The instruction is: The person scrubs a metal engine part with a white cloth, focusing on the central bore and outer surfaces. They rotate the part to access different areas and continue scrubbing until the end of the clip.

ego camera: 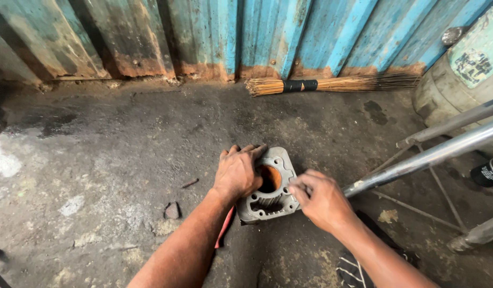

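grey metal engine cylinder block (271, 188) sits on the dirty concrete floor (123, 160), right in front of me, rust-orange bore facing up, a second slotted opening below it. a red strip (225, 228) pokes out from under its near edge, can't tell what it is. my left hand (237, 173) lies flat over the block's left side, fingers curled over the top rim, holding it down. my right hand (321, 200) is pinched at the block's right edge, thumb and fingertips closed together; whether there's a small tool or part in that pinch i cannot tell.

risks as i see them: block rests partly on the red strip, so it could rock or skid on the gritty floor if i press off-centre. dirt could fall into the open bore. my fingers are near the sharp machined edges. chrome tube frame (427, 154) crowds my right forearm, easy to bump. small stone (171, 210) and broom (331, 84) lie well apart.
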